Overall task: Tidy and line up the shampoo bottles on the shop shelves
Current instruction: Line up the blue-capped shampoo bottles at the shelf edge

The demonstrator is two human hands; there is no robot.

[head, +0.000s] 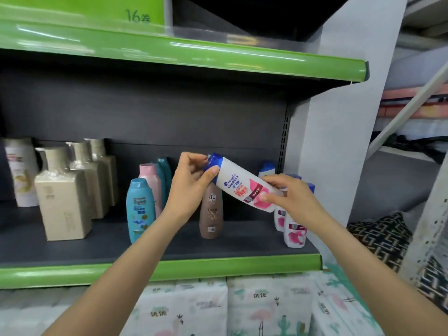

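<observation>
A white shampoo bottle [238, 187] with a blue cap and pink label is held tilted in the air in front of the shelf, cap up-left. My left hand [191, 183] grips its blue cap end, thumb on the neck. My right hand [288, 195] holds the lower body, fingers curled round it. Below, matching white and pink bottles [294, 230] stand at the shelf's right end. A brown bottle [211, 214] stands in the middle, partly behind my left hand. A blue bottle [140, 209], a pink one [150, 180] and teal ones [164, 175] stand left of it.
Beige square bottles [64, 200] and a white bottle [19, 173] fill the left of the dark shelf [169, 248] with its green front lip. A green shelf edge [194, 54] runs overhead. Patterned packs [266, 306] lie below. A white pillar [339, 141] bounds the right.
</observation>
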